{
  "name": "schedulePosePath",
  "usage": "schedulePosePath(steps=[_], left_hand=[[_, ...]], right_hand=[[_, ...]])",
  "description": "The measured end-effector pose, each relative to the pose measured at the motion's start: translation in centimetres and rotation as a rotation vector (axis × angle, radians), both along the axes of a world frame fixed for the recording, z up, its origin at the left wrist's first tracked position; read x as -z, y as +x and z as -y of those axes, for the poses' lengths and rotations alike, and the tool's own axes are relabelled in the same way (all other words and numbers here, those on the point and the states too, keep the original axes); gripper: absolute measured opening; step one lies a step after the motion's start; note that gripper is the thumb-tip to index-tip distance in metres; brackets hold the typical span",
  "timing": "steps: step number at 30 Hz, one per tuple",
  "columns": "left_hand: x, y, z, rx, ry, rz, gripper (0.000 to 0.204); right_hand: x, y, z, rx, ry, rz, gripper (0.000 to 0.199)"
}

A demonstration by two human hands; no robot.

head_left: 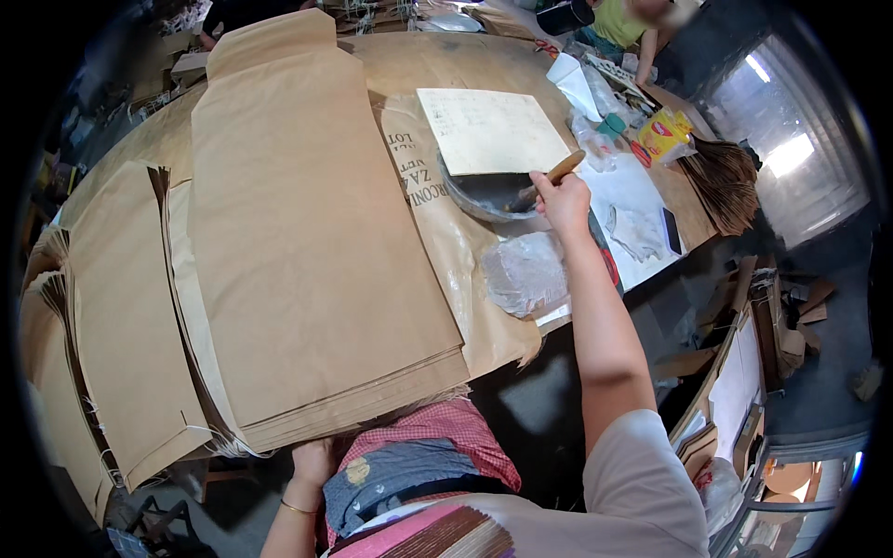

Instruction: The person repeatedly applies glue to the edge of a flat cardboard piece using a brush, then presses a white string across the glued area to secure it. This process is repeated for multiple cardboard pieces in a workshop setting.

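Observation:
My right hand (564, 200) is closed round a wooden-handled brush (566, 167). Its lower end reaches into a round bowl (486, 206), and the bristles cannot be made out. A cream card with handwriting (493, 130) covers the far part of the bowl. Low at the table's front edge is my left hand (314, 459), beside the patterned cloth on my lap; its fingers are hidden. Just above it lies a large stack of brown paper bags (307, 232), with the top bag's end flap pointing away from me. A clear plastic-wrapped bundle (526, 273) rests near my right forearm.
More bag stacks (130, 316), tied with string, stand at the left. Right of the bowl are white sheets (633, 209), a phone (671, 231), a yellow packet (666, 136) and a bundle of folded brown paper (721, 181). Another person (621, 28) is at the far right.

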State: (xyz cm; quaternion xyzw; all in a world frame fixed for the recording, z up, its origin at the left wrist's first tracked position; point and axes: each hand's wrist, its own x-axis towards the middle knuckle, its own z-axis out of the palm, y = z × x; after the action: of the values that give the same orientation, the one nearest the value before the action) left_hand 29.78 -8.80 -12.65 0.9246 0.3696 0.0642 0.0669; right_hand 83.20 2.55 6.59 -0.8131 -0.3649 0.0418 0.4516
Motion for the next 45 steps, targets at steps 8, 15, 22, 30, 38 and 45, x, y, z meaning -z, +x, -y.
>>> schedulePosePath(steps=[8, 15, 22, 30, 38, 45], left_hand=[[-6.5, -0.9, 1.8, -0.144, -0.071, 0.317, 0.015], [-12.4, -2.5, 2.0, -0.206, -0.134, 0.19, 0.019], [-14.8, -3.4, -1.3, -0.27, 0.181, 0.199, 0.015], [-13.4, -2.8, -2.6, -0.307, 0.027, 0.063, 0.011], [-13.2, -2.7, -2.6, -0.325, -0.024, 0.061, 0.013], [-13.5, -2.2, -2.5, -0.352, -0.066, 0.067, 0.015]], right_hand=[[-4.3, -6.9, 1.2, -0.05, 0.11, 0.115, 0.034], [-2.8, -26.2, 7.9, -0.896, 0.11, -0.223, 0.016], [-1.4, -33.6, 4.6, -1.325, -0.021, 0.008, 0.016], [-1.1, -35.6, 4.6, -1.259, -0.09, -0.058, 0.014], [0.4, -30.0, 5.6, -0.87, -0.207, -0.103, 0.013], [0.6, -23.9, 6.8, -0.612, -0.405, 0.128, 0.024]])
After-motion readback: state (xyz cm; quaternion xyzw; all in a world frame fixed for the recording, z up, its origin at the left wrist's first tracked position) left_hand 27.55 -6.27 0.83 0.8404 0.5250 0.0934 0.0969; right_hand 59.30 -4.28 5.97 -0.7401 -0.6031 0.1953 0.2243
